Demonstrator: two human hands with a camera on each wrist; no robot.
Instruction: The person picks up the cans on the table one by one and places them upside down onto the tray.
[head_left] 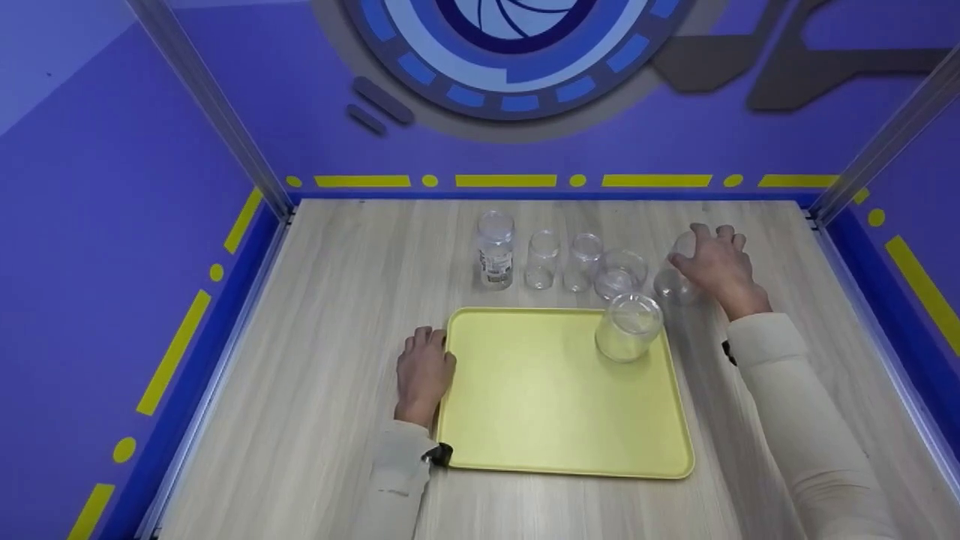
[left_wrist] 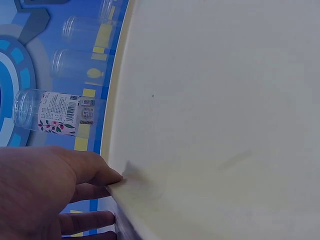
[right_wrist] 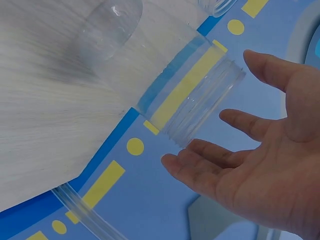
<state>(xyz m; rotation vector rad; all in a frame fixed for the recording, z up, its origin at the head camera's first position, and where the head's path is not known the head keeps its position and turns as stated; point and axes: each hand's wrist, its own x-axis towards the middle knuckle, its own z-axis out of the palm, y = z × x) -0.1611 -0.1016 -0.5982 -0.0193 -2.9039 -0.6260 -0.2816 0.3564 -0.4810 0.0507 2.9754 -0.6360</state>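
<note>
A pale yellow tray (head_left: pixel 559 397) lies on the wooden table. My left hand (head_left: pixel 424 371) pinches its rim near the far left corner, thumb on top and fingers outside the edge, as the left wrist view shows. A clear jar (head_left: pixel 628 326) stands upright on the tray's far right corner. Beyond that corner, a second clear jar (head_left: pixel 671 285) stands on the table. My right hand (head_left: pixel 720 262) is beside its mouth, fingers spread apart. In the right wrist view, the fingertips are close to that jar's threaded neck (right_wrist: pixel 205 105); whether they touch it is unclear.
Behind the tray stand a labelled clear jar (head_left: pixel 496 259), two slim clear jars (head_left: pixel 542 262) (head_left: pixel 583 264) and a short wide one (head_left: pixel 621 274). Blue panels (head_left: pixel 525 161) with yellow marks border the table's back and sides, with metal posts at the corners.
</note>
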